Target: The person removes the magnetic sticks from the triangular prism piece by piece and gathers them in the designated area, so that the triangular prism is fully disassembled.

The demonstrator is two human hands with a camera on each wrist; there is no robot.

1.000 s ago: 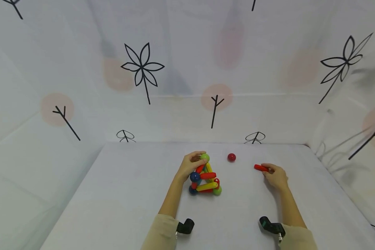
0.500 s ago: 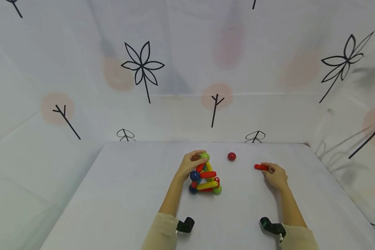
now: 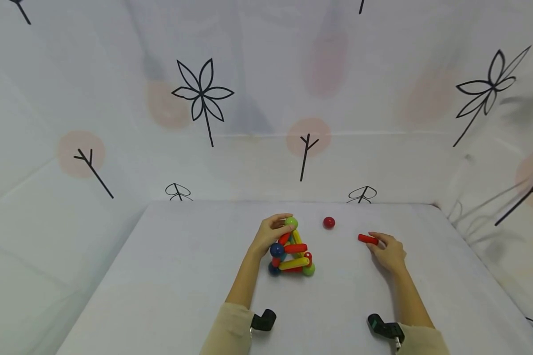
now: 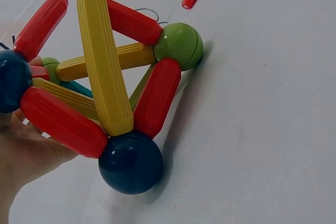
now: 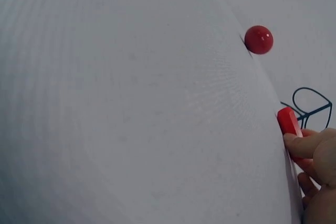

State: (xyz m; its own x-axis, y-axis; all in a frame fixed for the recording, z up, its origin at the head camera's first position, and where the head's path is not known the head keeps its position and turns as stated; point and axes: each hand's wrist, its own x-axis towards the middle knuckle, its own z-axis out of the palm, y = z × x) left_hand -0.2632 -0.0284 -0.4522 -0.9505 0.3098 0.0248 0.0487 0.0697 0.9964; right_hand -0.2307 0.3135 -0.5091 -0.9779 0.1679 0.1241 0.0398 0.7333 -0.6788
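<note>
Right hand is shifting slightly left compared with the earlier frames, fingers clamping on a red rod at the right side of the white counter. Left hand is staying put, fingers pinching the light-green ball atop the ball-and-rod structure, which is standing unmoved around mid-counter. Red ball is sitting unmoved on the far side, between structure and red rod.
</note>
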